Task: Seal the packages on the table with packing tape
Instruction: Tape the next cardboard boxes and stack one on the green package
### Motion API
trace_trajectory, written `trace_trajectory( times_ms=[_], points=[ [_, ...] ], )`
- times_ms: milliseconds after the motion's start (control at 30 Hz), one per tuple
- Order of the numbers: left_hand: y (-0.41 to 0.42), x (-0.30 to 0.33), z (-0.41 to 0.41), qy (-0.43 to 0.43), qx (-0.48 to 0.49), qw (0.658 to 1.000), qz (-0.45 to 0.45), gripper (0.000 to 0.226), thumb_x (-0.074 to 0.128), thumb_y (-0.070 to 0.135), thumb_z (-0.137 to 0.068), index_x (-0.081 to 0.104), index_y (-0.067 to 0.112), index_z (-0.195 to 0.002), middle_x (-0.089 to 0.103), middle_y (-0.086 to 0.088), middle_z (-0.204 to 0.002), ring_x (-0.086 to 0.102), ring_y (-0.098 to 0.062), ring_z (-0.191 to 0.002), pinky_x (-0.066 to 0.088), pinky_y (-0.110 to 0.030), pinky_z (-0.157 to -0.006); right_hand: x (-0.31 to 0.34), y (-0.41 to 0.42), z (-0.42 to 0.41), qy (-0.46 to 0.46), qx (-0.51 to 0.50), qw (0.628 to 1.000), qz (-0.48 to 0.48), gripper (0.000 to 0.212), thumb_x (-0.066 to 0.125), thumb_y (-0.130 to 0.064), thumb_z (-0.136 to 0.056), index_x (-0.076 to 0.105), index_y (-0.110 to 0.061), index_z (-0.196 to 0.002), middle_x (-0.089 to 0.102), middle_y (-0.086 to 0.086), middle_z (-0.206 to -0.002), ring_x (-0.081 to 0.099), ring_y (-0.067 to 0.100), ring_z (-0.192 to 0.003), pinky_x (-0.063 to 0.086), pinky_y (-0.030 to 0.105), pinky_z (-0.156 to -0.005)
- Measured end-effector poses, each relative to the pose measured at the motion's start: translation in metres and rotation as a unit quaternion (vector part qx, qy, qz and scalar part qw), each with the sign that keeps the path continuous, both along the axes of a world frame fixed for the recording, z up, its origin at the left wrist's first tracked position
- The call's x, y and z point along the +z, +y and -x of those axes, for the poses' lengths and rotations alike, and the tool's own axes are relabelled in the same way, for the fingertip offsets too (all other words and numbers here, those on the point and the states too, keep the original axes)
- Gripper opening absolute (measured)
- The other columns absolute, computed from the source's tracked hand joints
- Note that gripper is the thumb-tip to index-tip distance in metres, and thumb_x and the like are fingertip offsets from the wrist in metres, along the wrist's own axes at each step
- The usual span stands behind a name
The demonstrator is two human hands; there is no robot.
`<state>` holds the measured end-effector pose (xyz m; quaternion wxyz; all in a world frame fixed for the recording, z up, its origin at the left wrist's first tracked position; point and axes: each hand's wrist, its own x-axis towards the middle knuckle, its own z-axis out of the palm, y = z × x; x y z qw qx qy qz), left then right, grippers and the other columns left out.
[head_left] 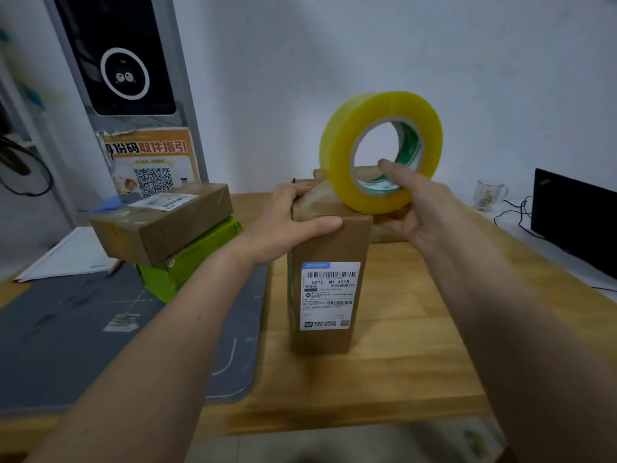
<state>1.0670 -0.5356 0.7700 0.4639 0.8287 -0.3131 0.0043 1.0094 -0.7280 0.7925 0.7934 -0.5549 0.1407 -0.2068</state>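
A tall brown cardboard box (329,248) with a white shipping label stands upright on the wooden table (417,329). My left hand (287,222) grips its top left corner, thumb along the front edge and fingers over the top flap. My right hand (410,202) holds a large yellow roll of packing tape (337,152), thumb hooked through the core, with the roll standing on edge on the box top. A second brown box (387,228) lies behind, mostly hidden.
At the left, a flat brown box (160,225) lies stacked on a green box (197,259), over a grey cutting mat (83,335). A glass mug (489,193), cables and a black monitor (574,222) stand at the right. A poster with a QR code leans on the wall.
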Motion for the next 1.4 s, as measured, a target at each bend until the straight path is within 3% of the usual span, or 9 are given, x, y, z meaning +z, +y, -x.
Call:
trace_trajectory(
  times_ms=[100,167,300,500,733,900,1133,1300,1400],
  points=[
    [0.005,0.016,-0.004,0.003,0.013,0.996,-0.091,0.071,0.077,0.055,-0.068,0.042,0.025,-0.122,0.042,0.005,-0.13,0.05,-0.004,-0.108,0.042,-0.017,-0.081,-0.003,0.014,-0.003,-0.007,0.007,1.0,0.029,0.029,0.077,-0.012,-0.078,0.066,-0.01,-0.104,0.074,0.011,-0.09,0.072,0.02,-0.073,0.058,0.034,-0.055],
    [0.001,0.023,-0.005,-0.009,0.018,0.989,-0.147,0.076,0.08,0.05,-0.071,0.044,0.02,-0.131,0.038,0.005,-0.128,0.048,-0.01,-0.112,0.041,-0.023,-0.089,0.001,0.016,-0.004,-0.008,-0.015,0.998,0.061,0.029,0.072,-0.012,-0.081,0.063,-0.011,-0.108,0.072,0.012,-0.095,0.072,0.023,-0.08,0.059,0.036,-0.055],
    [-0.011,0.019,0.003,-0.047,0.035,0.989,-0.136,0.096,0.084,0.054,-0.063,0.042,0.027,-0.145,0.032,0.007,-0.145,0.038,-0.011,-0.131,0.036,-0.029,-0.11,0.005,0.013,-0.003,-0.003,-0.034,0.995,0.098,0.032,0.066,-0.014,-0.083,0.058,-0.014,-0.114,0.068,0.012,-0.108,0.068,0.029,-0.094,0.059,0.038,-0.055],
    [-0.01,0.026,0.001,-0.05,0.025,0.978,-0.203,0.112,0.078,0.061,-0.064,0.026,0.021,-0.154,0.027,0.004,-0.156,0.033,-0.016,-0.14,0.032,-0.036,-0.116,0.012,-0.008,0.003,0.002,0.023,1.0,-0.007,0.037,0.061,-0.003,-0.085,0.053,-0.01,-0.121,0.067,0.019,-0.111,0.07,0.034,-0.093,0.06,0.05,-0.064],
    [-0.009,0.026,0.002,-0.041,0.024,0.98,-0.195,0.103,0.08,0.056,-0.066,0.031,0.022,-0.15,0.043,0.005,-0.138,0.047,-0.015,-0.124,0.04,-0.028,-0.103,0.015,-0.037,0.006,-0.013,-0.014,0.999,0.028,0.044,0.068,-0.01,-0.084,0.053,-0.009,-0.126,0.066,0.016,-0.116,0.069,0.034,-0.096,0.058,0.057,-0.073],
    [-0.011,0.024,0.001,-0.054,0.017,0.978,-0.201,0.105,0.079,0.057,-0.067,0.028,0.021,-0.152,0.037,0.006,-0.145,0.036,-0.004,-0.112,0.03,-0.021,-0.095,0.006,-0.046,0.006,0.003,-0.012,1.0,0.026,0.04,0.067,-0.012,-0.087,0.054,-0.011,-0.124,0.067,0.015,-0.115,0.07,0.032,-0.095,0.059,0.049,-0.065],
    [-0.012,0.026,0.003,-0.05,0.027,0.974,-0.219,0.11,0.077,0.06,-0.067,0.025,0.017,-0.153,0.031,0.003,-0.152,0.034,-0.014,-0.136,0.025,-0.019,-0.098,-0.018,-0.057,0.007,0.002,-0.004,1.0,0.004,0.036,0.064,-0.014,-0.09,0.055,-0.012,-0.125,0.066,0.013,-0.118,0.069,0.032,-0.099,0.059,0.048,-0.062],
    [-0.011,0.025,0.003,-0.05,0.028,0.974,-0.221,0.109,0.077,0.058,-0.068,0.024,0.016,-0.153,0.031,0.003,-0.152,0.034,-0.014,-0.136,0.024,-0.019,-0.099,-0.043,-0.05,0.003,-0.015,0.011,0.997,-0.072,0.038,0.062,-0.012,-0.092,0.055,-0.011,-0.129,0.065,0.015,-0.123,0.067,0.032,-0.103,0.058,0.048,-0.069],
    [-0.005,0.031,0.005,0.0,0.008,0.978,-0.207,0.122,0.071,0.076,-0.057,0.025,0.017,-0.153,0.029,0.004,-0.153,0.035,-0.009,-0.126,0.027,-0.022,-0.1,-0.06,-0.041,0.0,-0.044,0.009,0.995,-0.087,0.034,0.059,-0.006,-0.092,0.058,-0.012,-0.125,0.068,0.015,-0.118,0.07,0.03,-0.097,0.059,0.045,-0.064]
  ],
)
